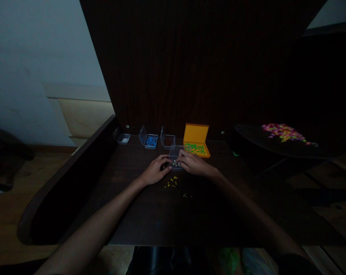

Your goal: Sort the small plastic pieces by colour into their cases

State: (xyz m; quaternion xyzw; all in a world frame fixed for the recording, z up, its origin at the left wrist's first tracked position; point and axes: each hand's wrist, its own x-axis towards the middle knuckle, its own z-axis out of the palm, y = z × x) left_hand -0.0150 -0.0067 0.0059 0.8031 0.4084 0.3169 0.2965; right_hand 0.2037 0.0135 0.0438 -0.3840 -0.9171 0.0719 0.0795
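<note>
In the head view, a small clear plastic box stands with its lid up on the dark tabletop, and a few whitish bits lie inside. My left hand grips the box's left side, thumb and fingers curled at its edge. Over the box's right part, my right hand has its fingers pinched together down inside; whatever they hold is hidden. Just in front of the box lie several small yellow pieces. Nearer to me is a small group of pale bits.
Behind my hands stand an open yellow case with green pieces, a clear box of blue pieces, one of dark reddish pieces, and another small box. A multicoloured pile lies on a dark surface at right. A raised panel borders the left.
</note>
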